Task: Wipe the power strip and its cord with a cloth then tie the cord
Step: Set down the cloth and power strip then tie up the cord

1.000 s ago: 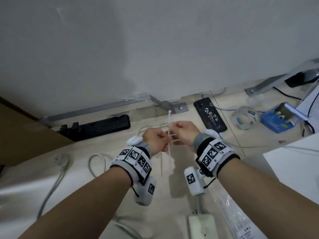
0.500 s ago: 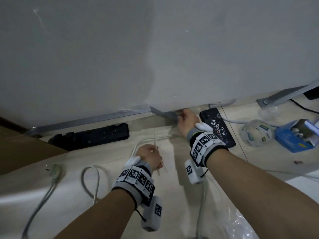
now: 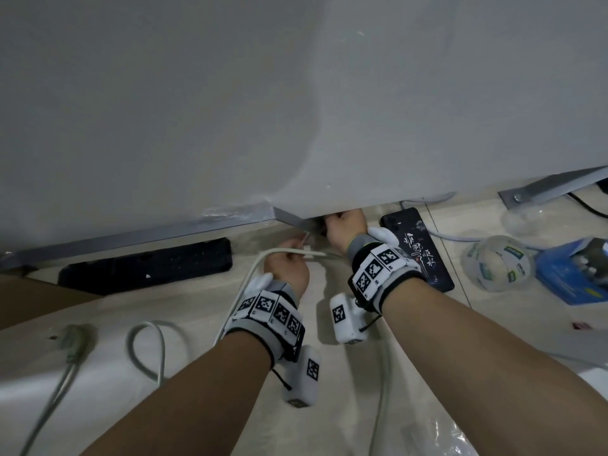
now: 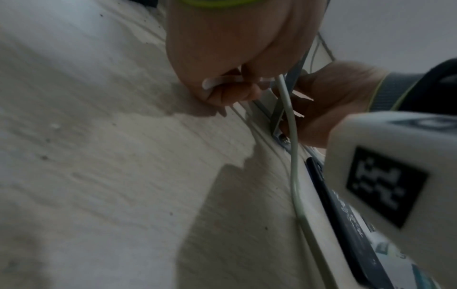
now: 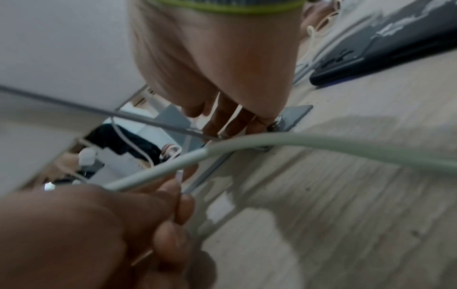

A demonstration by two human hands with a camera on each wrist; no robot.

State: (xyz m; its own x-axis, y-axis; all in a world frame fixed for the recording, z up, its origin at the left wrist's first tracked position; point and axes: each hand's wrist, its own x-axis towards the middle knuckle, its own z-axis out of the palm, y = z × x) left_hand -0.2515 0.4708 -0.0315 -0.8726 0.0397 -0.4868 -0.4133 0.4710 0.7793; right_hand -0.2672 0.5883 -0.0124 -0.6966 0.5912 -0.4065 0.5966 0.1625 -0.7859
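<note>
Plastic bag (image 3: 437,439) at the near edge, crinkled, right of centre. A pale cord (image 3: 383,383) runs up the floor (image 3: 197,307) between both forearms. Another length loops at left (image 3: 144,343), and a plug (image 3: 70,342) lies further left, well apart from the hands.

Left hand (image 3: 289,268): fingers curled, pinching a thin white tie (image 4: 222,81) and holding the cord where it bends (left wrist view shows the tie doubled over in the fingers). Open floor lies to its left and below.

Right hand (image 3: 345,225): beyond the left, reaching to the low edge of the grey panel (image 3: 296,110), fingers down at a metal bracket (image 5: 294,115) with a bolt. Fingers look extended; whether they grip anything, cannot tell. Little room here: the panel edge sits close over the knuckles.

The two hands are near but not touching.

Black strip (image 3: 148,269) lies along the panel foot, left of the hands, just under the grey rail (image 3: 131,235).

Right of the right hand, a black phone (image 3: 421,251) with white brush characters, not legible. Further right, a tape roll (image 3: 493,264) with small green labels, then a blue box (image 3: 572,278); lettering near it too small to read.
</note>
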